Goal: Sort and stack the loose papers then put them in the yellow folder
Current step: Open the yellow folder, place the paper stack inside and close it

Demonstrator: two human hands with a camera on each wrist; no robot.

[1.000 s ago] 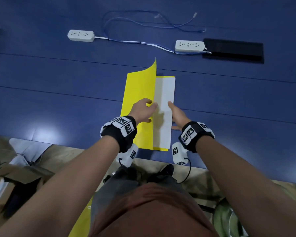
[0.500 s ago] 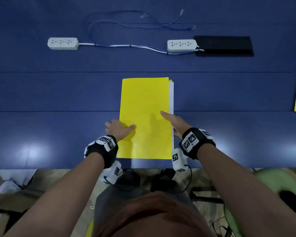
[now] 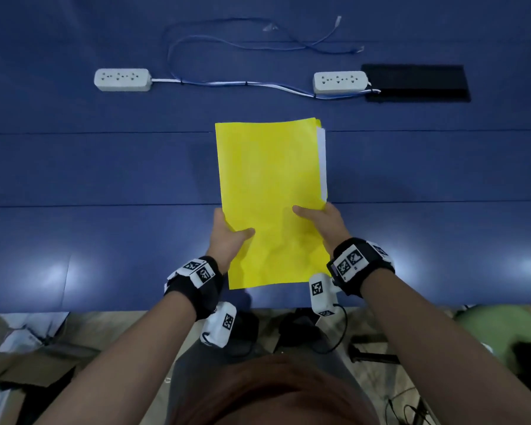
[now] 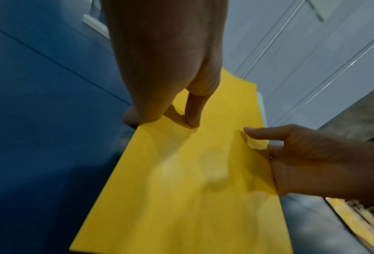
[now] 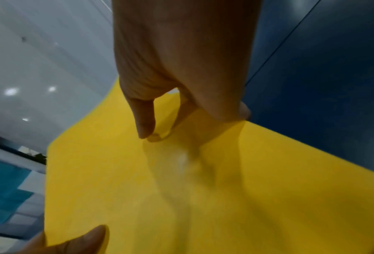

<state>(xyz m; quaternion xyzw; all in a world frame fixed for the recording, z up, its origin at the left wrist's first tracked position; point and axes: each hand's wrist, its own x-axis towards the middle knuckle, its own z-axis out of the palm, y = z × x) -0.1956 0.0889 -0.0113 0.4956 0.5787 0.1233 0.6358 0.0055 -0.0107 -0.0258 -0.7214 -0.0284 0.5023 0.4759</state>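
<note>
A person holds a closed yellow folder (image 3: 270, 194) over a blue table (image 3: 74, 179), one hand on each long edge near its lower end. The left hand (image 3: 227, 237) grips the left edge, thumb pressed on the cover and fingers curled beneath; the right hand (image 3: 322, 222) pinches the right edge the same way, thumb on top. A thin strip of white papers (image 3: 321, 161) shows along the folder's right side (tucked between the covers, their edges slightly proud of the front one). The cover is creased and dimpled between the two thumbs. Farther back on the table lie two white power strips (image 3: 122, 79), joined by a looping blue-and-white cable (image 3: 227, 84), with a black rectangular panel (image 3: 417, 82) just beside the right-hand strip.
</note>
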